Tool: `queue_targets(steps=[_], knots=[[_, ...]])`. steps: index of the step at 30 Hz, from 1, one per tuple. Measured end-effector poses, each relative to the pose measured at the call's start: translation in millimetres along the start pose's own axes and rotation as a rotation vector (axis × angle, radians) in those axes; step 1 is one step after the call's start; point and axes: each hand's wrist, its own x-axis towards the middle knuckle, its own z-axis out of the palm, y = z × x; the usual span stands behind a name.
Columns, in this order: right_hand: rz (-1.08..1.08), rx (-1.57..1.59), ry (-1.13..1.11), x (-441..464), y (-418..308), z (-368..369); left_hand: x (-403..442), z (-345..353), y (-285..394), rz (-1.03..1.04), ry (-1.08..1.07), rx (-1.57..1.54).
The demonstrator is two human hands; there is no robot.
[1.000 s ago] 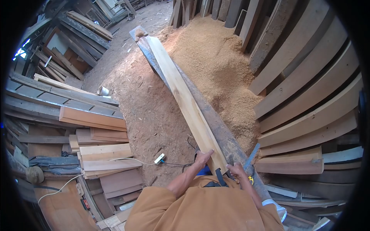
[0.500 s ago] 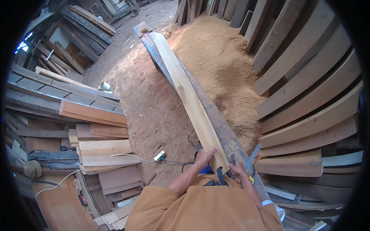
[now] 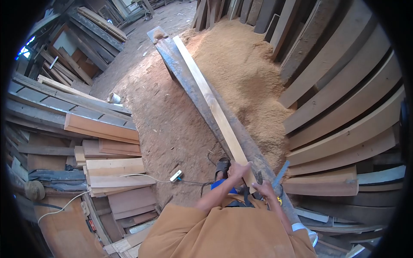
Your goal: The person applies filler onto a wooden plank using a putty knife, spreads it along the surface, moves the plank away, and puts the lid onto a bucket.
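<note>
A long pale wooden board (image 3: 211, 103) lies lengthwise along a narrow, worn bench (image 3: 254, 150), its narrow face turned up. My left hand (image 3: 238, 170) is closed around the board near its close end. My right hand (image 3: 264, 188) grips the board's end, nearest my body, with the thumb on top. Just beyond the right hand sits a small dark object (image 3: 259, 176) whose kind I cannot make out. A blue strip (image 3: 282, 173) sticks out past the bench's right edge, and something yellow (image 3: 279, 201) shows beside my right wrist.
Sawdust (image 3: 241, 56) is heaped right of the bench. Many planks (image 3: 340, 116) lean along the right side. Stacked boards (image 3: 116, 167) fill the left, with a white power socket (image 3: 176, 176) and cable on the dirt floor. My sandalled foot (image 3: 222, 167) stands left of the bench.
The board has been turned from its broad face onto its edge, so it looks narrower, and more of the bench shows to its left. Both hands stay at its near end.
</note>
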Motion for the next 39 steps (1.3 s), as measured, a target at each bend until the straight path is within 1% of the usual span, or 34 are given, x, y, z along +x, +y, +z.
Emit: queue_targets(steps=[4,7,10,12,13,14,16,19,22,25,28,31,34,35,38,39], knots=[[0.019,-0.195,0.041,15.4,22.2,-3.3,-6.2,4.9,13.8,-0.033,0.034,0.040],[0.069,-0.180,-0.036,26.2,31.8,-4.8,-4.4,-3.2,4.9,0.017,-0.018,-0.007],[-0.046,-0.187,0.014,25.6,36.2,-3.1,9.0,-6.6,-9.3,0.038,-0.038,-0.017],[-0.093,-0.231,0.108,19.4,34.2,-0.7,17.1,-9.7,-15.3,0.071,0.019,-0.031],[-0.115,-0.252,0.155,14.9,31.5,0.6,20.2,-12.8,-17.5,0.119,0.050,-0.026],[-0.080,-0.301,0.164,12.1,28.6,1.2,23.2,-16.0,-19.8,0.167,0.081,-0.019],[-0.008,-0.395,0.183,6.6,21.4,3.2,23.5,-35.3,-14.7,0.326,0.148,0.022],[-0.148,-0.552,0.205,-13.2,3.4,7.8,30.3,-62.9,-6.1,0.740,0.384,0.262],[-0.097,-0.622,0.158,-37.3,-31.2,16.1,70.3,-99.3,7.4,0.973,0.330,0.366],[-0.110,-0.694,0.187,-36.8,-33.3,29.7,98.4,-138.5,35.0,1.168,0.303,0.894],[-0.059,-0.615,0.222,-42.0,-43.0,39.1,137.7,-153.1,52.5,1.390,0.278,1.142],[0.055,-0.619,0.256,-34.5,-36.9,46.9,144.9,-156.1,84.8,1.463,0.226,1.224],[0.093,-0.544,0.313,-39.6,-43.8,42.0,160.7,-138.3,114.5,1.297,-0.085,1.390],[0.111,-0.516,0.390,-41.3,-41.8,42.6,160.5,-133.2,118.4,1.298,-0.081,1.399],[0.218,-0.426,0.498,-36.5,-34.7,37.0,144.0,-130.9,133.1,1.289,-0.089,1.447],[0.223,-0.412,0.517,-36.4,-32.2,36.1,136.6,-127.5,136.9,1.281,-0.108,1.465]])
